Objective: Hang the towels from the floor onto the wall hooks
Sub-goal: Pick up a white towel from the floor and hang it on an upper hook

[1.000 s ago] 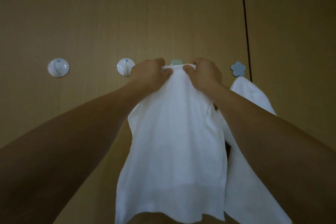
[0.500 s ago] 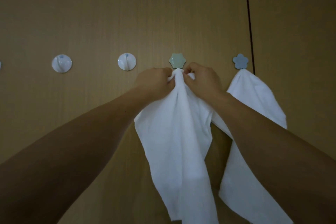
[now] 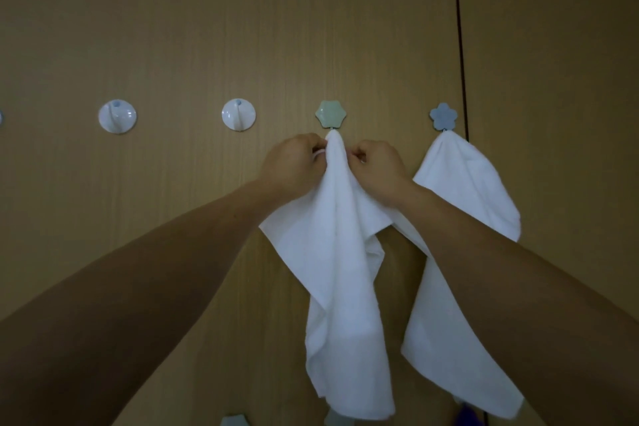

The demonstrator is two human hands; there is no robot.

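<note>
Pinching the gathered top of a white cloth towel right under the pale green hexagon-shaped wall hook in the head view, with left hand and right hand both curled tight on the fabric, one on each side of the peak. Cannot tell whether the fabric is actually caught on the hook's small metal prong; looks to be touching it. Counting one towel as done: second white towel draped from the blue flower-shaped hook at right, held by neither hand, partly hidden behind the right forearm. Noting a bare white round plastic hook just left of the green one and a second white round hook further left, all on the tan wood-grain wall panel. Seeing no floor, so no telling how many towels remain. Judging this towel nearly hung, with letting go left to do, then any others onto the bare hooks.
</note>
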